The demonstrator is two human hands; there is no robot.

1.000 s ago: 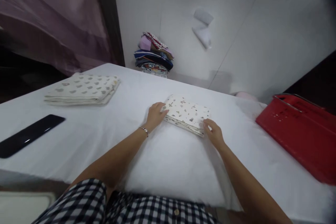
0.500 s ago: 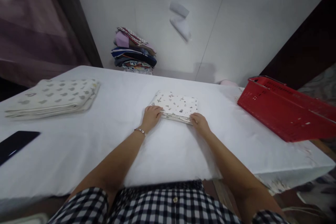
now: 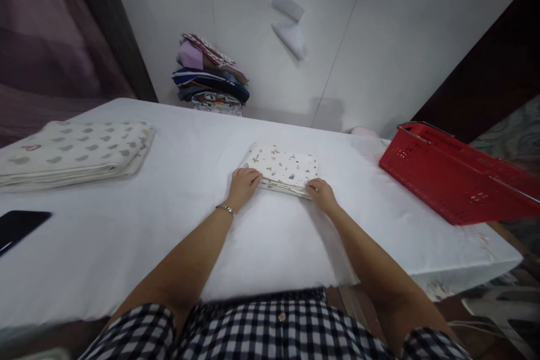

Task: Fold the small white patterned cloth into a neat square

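A small folded cloth (image 3: 282, 163), white with a scattered dark print, lies flat in the middle of the white-covered table (image 3: 185, 169). My left hand (image 3: 244, 184) grips its near left corner, with the fingers on top and the thumb along the layered edge. At the near right corner, my right hand (image 3: 321, 192) pinches the layers between thumb and fingers. Several layers show along the near edge between my hands. A bracelet (image 3: 225, 209) circles my left wrist.
To the left lies a larger folded cloth (image 3: 80, 149) with grey motifs, and nearer me a dark phone-like slab (image 3: 23, 228). A red plastic basket (image 3: 455, 174) stands at the right. Behind the table's far edge rises a stack of folded fabrics (image 3: 211, 79) by the wall.
My view has shifted slightly, so the table's surroundings sit a little differently in the picture. Both hands remain at the cloth's near corners, and the cloth looks the same.
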